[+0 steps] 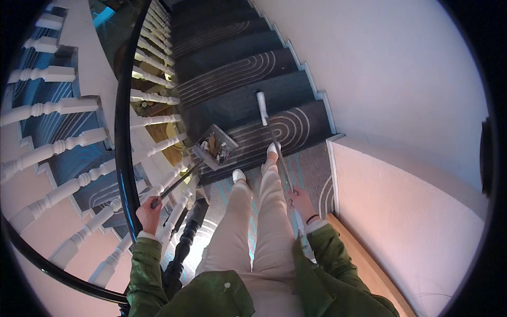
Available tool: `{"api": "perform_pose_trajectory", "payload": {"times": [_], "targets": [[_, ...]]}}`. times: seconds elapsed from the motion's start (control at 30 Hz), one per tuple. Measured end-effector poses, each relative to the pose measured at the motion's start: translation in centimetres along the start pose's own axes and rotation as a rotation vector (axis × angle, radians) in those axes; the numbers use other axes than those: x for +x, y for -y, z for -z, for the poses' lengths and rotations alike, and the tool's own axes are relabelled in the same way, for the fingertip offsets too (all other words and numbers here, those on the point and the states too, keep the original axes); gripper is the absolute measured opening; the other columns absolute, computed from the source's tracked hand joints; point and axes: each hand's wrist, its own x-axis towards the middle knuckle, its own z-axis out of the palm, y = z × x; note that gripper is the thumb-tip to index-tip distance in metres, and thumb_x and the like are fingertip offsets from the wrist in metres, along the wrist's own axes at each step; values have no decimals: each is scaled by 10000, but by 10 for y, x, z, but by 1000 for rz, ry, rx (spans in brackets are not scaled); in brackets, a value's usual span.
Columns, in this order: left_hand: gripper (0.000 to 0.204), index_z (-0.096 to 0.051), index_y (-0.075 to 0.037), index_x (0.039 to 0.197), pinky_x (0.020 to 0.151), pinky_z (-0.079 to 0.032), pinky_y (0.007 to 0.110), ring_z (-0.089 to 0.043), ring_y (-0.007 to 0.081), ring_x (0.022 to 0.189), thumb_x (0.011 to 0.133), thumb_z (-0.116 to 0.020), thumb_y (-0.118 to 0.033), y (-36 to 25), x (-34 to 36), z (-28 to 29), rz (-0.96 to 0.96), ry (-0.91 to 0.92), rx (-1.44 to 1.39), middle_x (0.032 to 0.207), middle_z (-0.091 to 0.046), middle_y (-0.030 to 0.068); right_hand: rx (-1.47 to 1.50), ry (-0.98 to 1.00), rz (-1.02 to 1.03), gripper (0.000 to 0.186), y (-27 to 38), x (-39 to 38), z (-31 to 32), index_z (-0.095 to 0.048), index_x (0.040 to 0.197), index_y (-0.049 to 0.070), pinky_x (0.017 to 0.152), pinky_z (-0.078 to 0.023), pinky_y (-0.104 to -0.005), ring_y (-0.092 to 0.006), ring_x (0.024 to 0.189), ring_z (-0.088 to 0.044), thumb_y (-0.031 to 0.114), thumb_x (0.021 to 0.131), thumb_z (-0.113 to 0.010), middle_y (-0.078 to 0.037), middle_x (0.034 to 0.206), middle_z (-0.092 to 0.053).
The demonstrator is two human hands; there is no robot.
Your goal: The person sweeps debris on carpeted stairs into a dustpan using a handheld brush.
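My left hand [148, 215] is closed around the dark handle of a long-handled dustpan [231, 139], beside the black handrail. The dustpan's grey, box-like pan sits on the stair at the left, close to the balusters. Brown and whitish debris [214, 147] lies inside it. My right hand [302, 203] grips the thin shaft of a long-handled broom [262, 108]. Its narrow white head rests against the stair ahead, to the right of the dustpan and apart from it; bristles cannot be made out.
Dark carpeted stairs [227, 68] with pale curved lines run away ahead. A black handrail [124, 105] on white balusters [156, 99] borders the left, with another flight beyond. A pale wall [391, 68] closes the right. My white shoes [239, 175] stand near the stair edge.
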Motion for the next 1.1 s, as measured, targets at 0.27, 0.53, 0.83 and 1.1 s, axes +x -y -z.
{"api": "perform_pose_trajectory", "payload": {"times": [0.27,0.53,0.83,1.1], "targets": [[222,-626,20,833,562,-418,277,-509,123,584,819,-621,-201,-15,16,-20,294,-406,-396,665,-613,87,377,299,38,123,38,146,-70,-577,899,44,460,-420,-256,-108,555,-513,149,840,-554,-32,712,-526],[195,-621,20,900,592,-374,234,-456,77,683,863,-584,-168,-109,108,-81,418,-543,-447,750,-572,11,206,626,-304,208,39,319,-224,-624,754,22,500,-446,-272,-157,569,-576,227,789,-615,-74,707,-626],[201,-616,15,857,491,-303,240,-413,66,582,855,-602,-185,-138,174,-73,491,-519,-521,665,-530,-10,43,282,-240,117,142,336,89,-568,779,36,371,-351,-242,-117,423,-477,141,807,-609,-51,578,-542],[134,-625,-13,853,530,-414,277,-474,115,550,818,-614,-142,-127,223,-91,145,-285,-208,640,-578,58,-12,10,-142,127,184,248,162,-562,773,33,377,-370,-284,-152,400,-473,152,819,-564,-72,563,-530]]}}
